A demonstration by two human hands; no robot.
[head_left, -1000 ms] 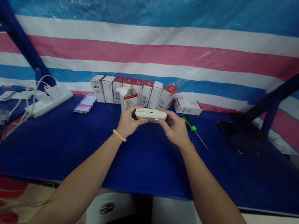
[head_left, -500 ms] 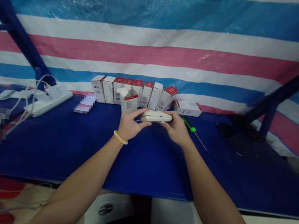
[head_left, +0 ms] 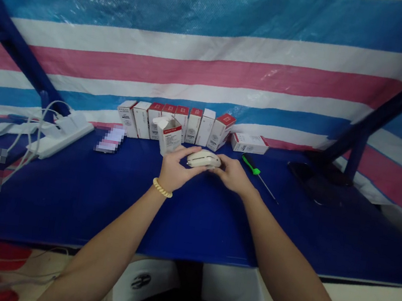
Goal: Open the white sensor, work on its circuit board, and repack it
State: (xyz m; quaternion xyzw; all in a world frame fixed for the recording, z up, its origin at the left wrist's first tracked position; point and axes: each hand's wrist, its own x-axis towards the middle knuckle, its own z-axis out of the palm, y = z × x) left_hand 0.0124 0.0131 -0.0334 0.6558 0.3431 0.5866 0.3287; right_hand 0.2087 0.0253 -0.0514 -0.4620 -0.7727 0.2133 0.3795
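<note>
Between my two hands is a white plastic detector (head_left: pixel 204 159), held above the blue table. My left hand (head_left: pixel 177 168) grips its left end, thumb below and fingers above. Its right end is in my right hand (head_left: pixel 233 173), with the fingers curled around it. A dark seam runs along the side facing me. Just behind my left hand stands an opened carton (head_left: pixel 171 138) with a red band reading "DETECTOR", its top flaps up. To the right of my right hand lies a screwdriver (head_left: pixel 253 169) with a black and green handle.
Several red and white cartons (head_left: pixel 193 126) stand in a row at the back of the blue table (head_left: pixel 205 222). One carton (head_left: pixel 250 143) lies flat at their right. A power strip (head_left: pixel 60 138) with white cables is at left, dark phone-like objects (head_left: pixel 310 183) at right.
The detector has been turned in my hands, so its side now looks more rounded with a visible seam. Both hands still hold it. The view has shifted slightly.
</note>
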